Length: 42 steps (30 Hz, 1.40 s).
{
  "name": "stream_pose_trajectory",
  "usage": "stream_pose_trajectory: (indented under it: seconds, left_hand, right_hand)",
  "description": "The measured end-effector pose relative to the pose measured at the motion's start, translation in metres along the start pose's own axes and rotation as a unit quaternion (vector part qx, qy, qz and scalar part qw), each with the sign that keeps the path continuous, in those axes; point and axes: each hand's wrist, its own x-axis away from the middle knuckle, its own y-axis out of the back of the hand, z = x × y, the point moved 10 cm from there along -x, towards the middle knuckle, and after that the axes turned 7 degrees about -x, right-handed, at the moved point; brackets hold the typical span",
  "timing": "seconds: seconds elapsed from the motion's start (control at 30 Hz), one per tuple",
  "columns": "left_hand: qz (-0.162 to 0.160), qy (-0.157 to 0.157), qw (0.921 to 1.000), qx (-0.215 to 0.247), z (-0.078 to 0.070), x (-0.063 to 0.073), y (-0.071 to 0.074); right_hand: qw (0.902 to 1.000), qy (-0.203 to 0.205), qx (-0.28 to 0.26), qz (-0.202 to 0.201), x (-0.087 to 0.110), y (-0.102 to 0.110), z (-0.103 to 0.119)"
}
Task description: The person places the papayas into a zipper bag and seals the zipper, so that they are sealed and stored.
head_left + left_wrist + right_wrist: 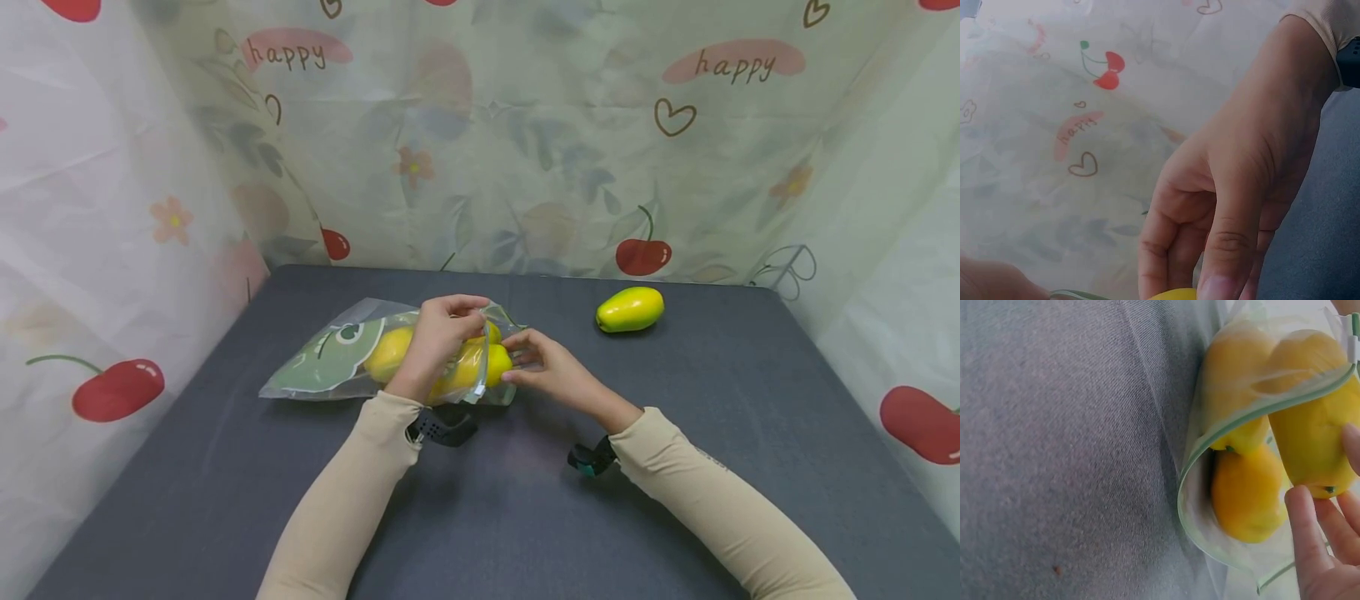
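A clear zip bag (360, 333) with a green cartoon face lies on the table, its mouth turned right. Inside it are yellow papayas (1250, 497). My left hand (442, 337) pinches the upper edge of the bag's mouth. With its fingertips and thumb, my right hand (551, 367) holds the end of one papaya (1313, 437), which lies partly in the mouth and partly outside the green rim (1285, 400). In the left wrist view my right hand (1229, 181) reaches down, and only the top of a yellow papaya (1175, 294) shows.
Another papaya (631, 309), yellow-green, lies by itself at the back right of the dark table (675, 367). A printed curtain (510, 150) hangs behind and at both sides. A white slider (1352, 349) sits on the bag's rim.
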Motion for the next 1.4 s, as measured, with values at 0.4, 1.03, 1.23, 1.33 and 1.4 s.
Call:
stream_pose_trajectory:
  seconds: [0.4,1.03,1.23,1.33,1.4]
  left_hand:
    - [-0.008,-0.005,0.9999,-0.004,-0.004,0.0,0.002]
    - [-0.014,-0.008,0.9999,-0.001,-0.006,0.001,0.003]
    - [-0.015,-0.002,0.9999,-0.001,-0.005,0.001,0.003]
    - [-0.014,-0.002,0.9999,-0.004,-0.005,0.001,0.003]
    - [-0.014,-0.001,0.9999,-0.005,-0.004,0.001,0.003]
  right_hand:
    - [0.9998,0.014,-0.01,0.005,0.002,-0.006,0.009]
    - [0.9993,0.025,-0.004,0.026,0.003,-0.014,0.012]
    - [0.9984,0.01,0.009,0.055,0.002,-0.021,0.007]
    - [0.9975,-0.001,0.019,0.068,0.002,-0.022,0.004]
    - [0.997,-0.006,0.023,0.074,0.003,-0.023,0.002]
